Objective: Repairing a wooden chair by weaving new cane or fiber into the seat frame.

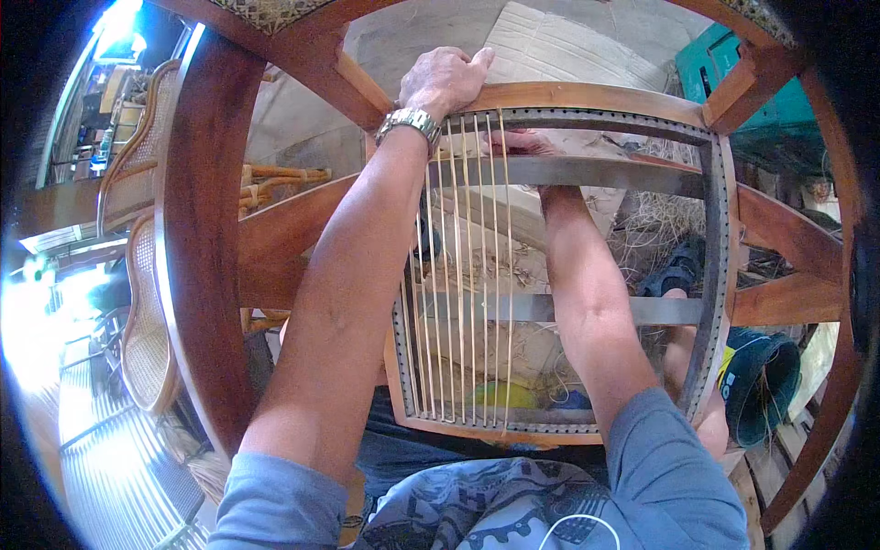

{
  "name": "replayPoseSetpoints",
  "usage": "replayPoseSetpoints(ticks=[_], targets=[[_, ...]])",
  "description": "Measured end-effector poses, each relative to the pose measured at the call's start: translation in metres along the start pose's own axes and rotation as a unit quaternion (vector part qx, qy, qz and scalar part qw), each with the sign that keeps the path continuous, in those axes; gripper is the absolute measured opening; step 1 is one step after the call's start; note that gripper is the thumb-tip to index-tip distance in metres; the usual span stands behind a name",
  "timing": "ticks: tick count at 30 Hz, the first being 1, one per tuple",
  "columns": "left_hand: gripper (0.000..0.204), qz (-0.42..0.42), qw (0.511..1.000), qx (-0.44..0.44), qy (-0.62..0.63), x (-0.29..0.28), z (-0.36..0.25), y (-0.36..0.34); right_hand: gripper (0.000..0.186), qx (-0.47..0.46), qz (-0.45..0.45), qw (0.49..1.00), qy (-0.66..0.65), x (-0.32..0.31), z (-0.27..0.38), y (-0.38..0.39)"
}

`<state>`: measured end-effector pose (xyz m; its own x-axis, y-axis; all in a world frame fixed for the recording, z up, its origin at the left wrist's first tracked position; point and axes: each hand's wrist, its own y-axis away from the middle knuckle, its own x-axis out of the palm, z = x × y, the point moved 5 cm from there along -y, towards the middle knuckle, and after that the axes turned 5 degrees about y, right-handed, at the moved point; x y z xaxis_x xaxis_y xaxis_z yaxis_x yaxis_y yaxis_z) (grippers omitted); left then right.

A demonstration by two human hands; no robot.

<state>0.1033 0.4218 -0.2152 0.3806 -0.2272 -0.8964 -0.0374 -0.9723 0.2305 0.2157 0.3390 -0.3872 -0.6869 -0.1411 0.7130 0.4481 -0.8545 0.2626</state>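
A wooden frame (577, 94) with a row of small holes round its inner edge carries several pale cane strands (472, 275) running from near to far across its left part. My left hand (443, 81) is at the far left of this frame, above the rail, fingers curled down out of sight and thumb toward the right; a metal watch is on that wrist. My right hand (518, 140) is underneath, reaching up beyond a grey crossbar (623, 172) near the rightmost strand at the far rail. Its fingers are partly hidden by the bar and strands, so their grip is unclear.
Dark wooden chair members (202, 238) surround the frame. Cane-backed chairs (147, 302) stand at the left. A green crate (697, 64) and cardboard (541, 41) lie beyond. Loose fibres (655, 215) litter the floor below, and a dark bucket (770, 376) stands at the right.
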Motion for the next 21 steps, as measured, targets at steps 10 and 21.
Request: replayPoseSetpoints(ticks=[10, 21], targets=[[0.058, -0.001, 1.0, -0.009, 0.004, -0.006, -0.007, 0.007, 0.017, -0.007, 0.009, 1.0, 0.014, -0.011, -0.001, 0.0], [0.053, -0.007, 1.0, -0.024, 0.01, -0.009, -0.007, 0.014, 0.019, -0.048, 0.005, 0.999, -0.012, -0.003, -0.008, -0.004]])
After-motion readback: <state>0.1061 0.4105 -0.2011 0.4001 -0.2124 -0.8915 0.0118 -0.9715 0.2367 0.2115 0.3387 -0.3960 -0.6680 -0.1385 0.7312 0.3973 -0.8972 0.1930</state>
